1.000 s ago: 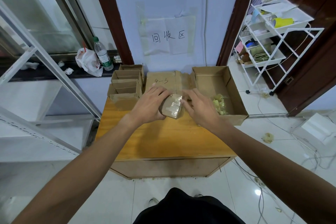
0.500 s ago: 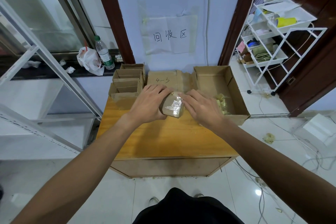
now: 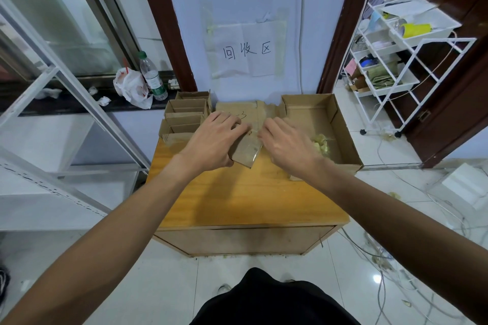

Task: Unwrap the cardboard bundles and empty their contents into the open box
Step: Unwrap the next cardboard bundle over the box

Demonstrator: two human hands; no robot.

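A small cardboard bundle [image 3: 247, 152] wrapped in clear tape stands on the wooden table [image 3: 245, 198], between both hands. My left hand [image 3: 214, 140] grips its left side with curled fingers. My right hand [image 3: 286, 141] has its fingertips at the bundle's top right edge, where the tape is; the pinch itself is hard to make out. To the right sits the open cardboard box [image 3: 346, 137] with a heap of pale yellow scraps [image 3: 320, 142] inside. A flattened cardboard piece [image 3: 250, 111] with handwriting lies behind the hands.
Several small empty cardboard trays [image 3: 186, 119] are stacked at the table's back left. A plastic bottle [image 3: 151, 76] and white bag [image 3: 129, 86] stand on the dark ledge. A white wire rack [image 3: 396, 60] is at right. Cables trail over the floor [image 3: 412, 258].
Both hands have shifted slightly up the bundle toward its top edge. The bundle stays in the same place on the table.
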